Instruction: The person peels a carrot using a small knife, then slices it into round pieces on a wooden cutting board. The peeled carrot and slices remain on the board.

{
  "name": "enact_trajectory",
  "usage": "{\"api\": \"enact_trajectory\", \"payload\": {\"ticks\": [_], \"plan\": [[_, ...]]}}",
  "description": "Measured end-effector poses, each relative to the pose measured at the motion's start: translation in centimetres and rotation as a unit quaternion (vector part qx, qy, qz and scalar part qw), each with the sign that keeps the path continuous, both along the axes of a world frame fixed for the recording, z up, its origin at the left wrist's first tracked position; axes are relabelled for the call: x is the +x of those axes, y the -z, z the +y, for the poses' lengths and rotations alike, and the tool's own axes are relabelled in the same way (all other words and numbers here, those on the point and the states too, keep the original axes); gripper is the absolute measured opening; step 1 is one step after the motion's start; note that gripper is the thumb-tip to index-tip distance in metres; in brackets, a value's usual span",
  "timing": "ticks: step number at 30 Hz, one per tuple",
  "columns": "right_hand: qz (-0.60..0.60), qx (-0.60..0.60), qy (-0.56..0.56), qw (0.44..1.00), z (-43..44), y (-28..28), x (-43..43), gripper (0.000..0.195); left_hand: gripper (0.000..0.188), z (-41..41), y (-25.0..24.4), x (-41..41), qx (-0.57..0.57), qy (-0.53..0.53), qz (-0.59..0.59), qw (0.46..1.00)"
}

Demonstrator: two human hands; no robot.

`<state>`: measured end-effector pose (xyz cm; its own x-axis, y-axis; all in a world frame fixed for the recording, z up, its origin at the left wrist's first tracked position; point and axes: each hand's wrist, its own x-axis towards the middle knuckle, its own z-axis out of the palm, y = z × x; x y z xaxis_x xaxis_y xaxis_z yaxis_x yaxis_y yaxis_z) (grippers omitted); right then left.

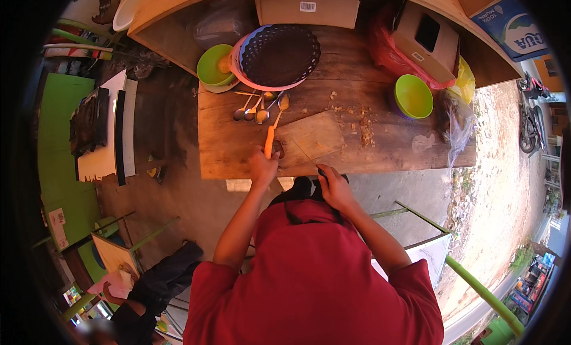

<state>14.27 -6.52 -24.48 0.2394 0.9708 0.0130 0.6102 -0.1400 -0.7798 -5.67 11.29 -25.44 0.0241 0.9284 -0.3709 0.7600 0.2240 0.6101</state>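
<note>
My left hand (263, 166) is closed around a long orange carrot (269, 141), which points away from me over the left end of a wooden cutting board (314, 135). In my right hand (335, 188) is the dark handle of a knife (305, 153); its thin blade lies over the board's near part, apart from the carrot. Several metal spoons (262, 116) lie beyond the carrot, one with its handle close to the carrot's far end. Small food scraps (366, 130) are scattered to the right of the board.
On the wooden table (232, 153) stand a black woven-look basket (281, 55) stacked on other basins, a green bowl (216, 65) at left and another green bowl (414, 96) at right. Plastic bags (459, 117) and a cardboard box (428, 42) sit at right. Another person (156, 278) is at lower left.
</note>
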Motion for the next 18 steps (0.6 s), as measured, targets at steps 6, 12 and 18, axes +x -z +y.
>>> {"api": "enact_trajectory", "payload": {"ticks": [6, 12, 18], "plan": [[-0.043, -0.029, -0.016, 0.999, -1.0, 2.1, 0.7, 0.051, 0.049, 1.9, -1.3, 0.9, -0.021, 0.038, 0.087, 0.995], [-0.047, 0.016, -0.027, 0.998, -1.9, 2.3, -0.6, 0.072, 0.043, 2.8, -0.9, 1.1, -0.158, -0.033, -0.055, 0.985], [-0.066, -0.056, -0.056, 0.995, -3.1, 1.4, 1.0, 0.079, 0.028, 1.4, -4.5, 0.4, -0.261, -0.041, -0.306, 0.915]]}}
